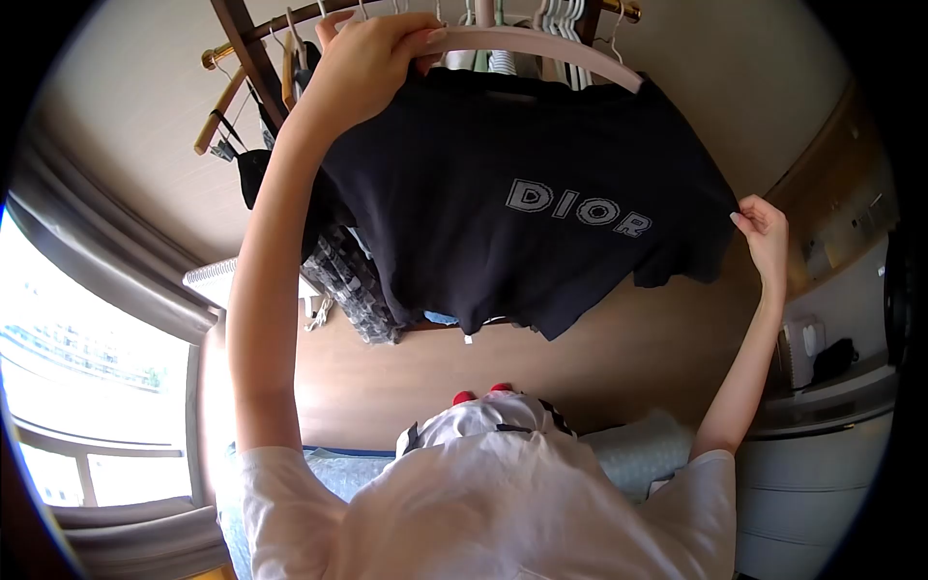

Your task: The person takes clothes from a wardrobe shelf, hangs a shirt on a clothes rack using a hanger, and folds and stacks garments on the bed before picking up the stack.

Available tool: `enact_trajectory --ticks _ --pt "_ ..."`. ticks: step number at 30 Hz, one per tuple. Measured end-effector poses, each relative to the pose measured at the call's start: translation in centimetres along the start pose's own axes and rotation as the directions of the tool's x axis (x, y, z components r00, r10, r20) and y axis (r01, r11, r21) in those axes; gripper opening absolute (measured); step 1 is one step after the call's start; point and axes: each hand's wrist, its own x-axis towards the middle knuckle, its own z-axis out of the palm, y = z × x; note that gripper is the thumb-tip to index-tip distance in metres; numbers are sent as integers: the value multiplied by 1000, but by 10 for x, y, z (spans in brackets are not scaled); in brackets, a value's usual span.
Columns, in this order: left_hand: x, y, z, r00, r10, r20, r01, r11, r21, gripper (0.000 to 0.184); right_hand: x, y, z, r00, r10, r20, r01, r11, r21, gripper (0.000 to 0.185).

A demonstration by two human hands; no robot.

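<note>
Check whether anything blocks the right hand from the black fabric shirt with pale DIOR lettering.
Nothing visible does: the bare right hand pinches the black fabric shirt with pale DIOR lettering at a sleeve edge. The bare left hand grips the curved pale-pink hanger.

A bright window (pixel 92 358) fills the left side, a grey curtain (pixel 126 246) gathered beside it. Near a camouflage-patterned garment (pixel 350 290) is a white cord (pixel 320 313). Pale blue bedding (pixel 338 474) borders the brown floor (pixel 619 353); at right, a dark item (pixel 834 361) sits above a pale cabinet (pixel 817 488).
</note>
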Motion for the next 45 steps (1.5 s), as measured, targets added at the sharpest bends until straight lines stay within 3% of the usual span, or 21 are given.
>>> enact_trajectory --ticks 2,5,7,9,11,12,13,17,19,20,21,23,24,27,30,35,37,38,41,43,45 --pt "-2 0 -1 953 268 -142 -263 963 58 23 5 3 0 1000 -14 15 14 1000 -26 6" --pt "3 -1 -4 974 204 -98 -204 979 6 21 21 -50 5 986 -137 -94 146 984 103 17" --pt "7 0 -2 981 175 -88 -174 985 19 21 33 -99 10 921 -369 -123 377 925 44 26" --pt "12 -7 4 985 152 -76 -150 988 34 20 51 -133 28 786 -606 -119 590 794 -150 29" --pt "21 -21 14 894 407 -187 -355 899 258 23 59 -166 52 756 -652 -60 628 748 -213 34" --pt "27 -26 13 923 362 -131 -341 927 155 23 63 -176 65 756 -651 -66 632 752 -185 37" --pt "26 -23 10 922 364 -132 -343 926 161 23 69 -183 72 821 -570 -9 564 815 -133 37" --pt "12 -16 -7 915 372 -155 -345 922 176 22 90 -188 80 841 -540 37 541 834 -114 27" --pt "1 -7 -18 949 248 -197 -242 969 54 23 100 -191 79 839 -542 44 544 835 -84 25" --pt "3 -12 -19 875 348 -335 -356 934 41 29 105 -191 78 860 -507 55 510 859 -50 24" --pt "0 -14 -21 846 330 -418 -324 942 89 33 110 -190 78 879 -471 68 473 881 -16 24" --pt "-8 -18 -33 916 191 -352 -126 972 198 38 117 -190 72 890 -446 89 446 895 26 23" --pt "-8 -22 -37 911 201 -361 -134 970 203 38 122 -190 71 902 -412 126 407 911 70 23" --pt "-5 -30 -42 952 91 -292 -86 996 28 43 131 -188 72 910 -394 126 372 913 170 23" --pt "14 -46 -37 934 130 -334 -119 991 56 34 154 -189 79 921 -370 121 357 927 118 28" --pt "18 -59 -41 948 186 -260 -161 981 112 33 165 -190 78 919 -379 109 373 925 75 28" --pt "12 -57 -44 846 339 -412 -239 931 276 36 170 -188 75 932 -346 109 337 937 91 26" --pt "1 -60 -53 917 199 -345 -68 932 357 44 172 -188 72 925 -370 92 363 928 81 26" --pt "-13 -99 -59 875 194 -442 -98 968 231 61 176 -182 56 925 -377 53 373 925 75 25" --pt "-26 -122 -57 925 103 -366 -97 995 34 62 185 -168 51 932 -361 16 355 924 140 25" --pt "-38 -159 -47 956 -49 -288 26 996 -84 49 191 -161 47 939 -345 1 342 930 133 26"
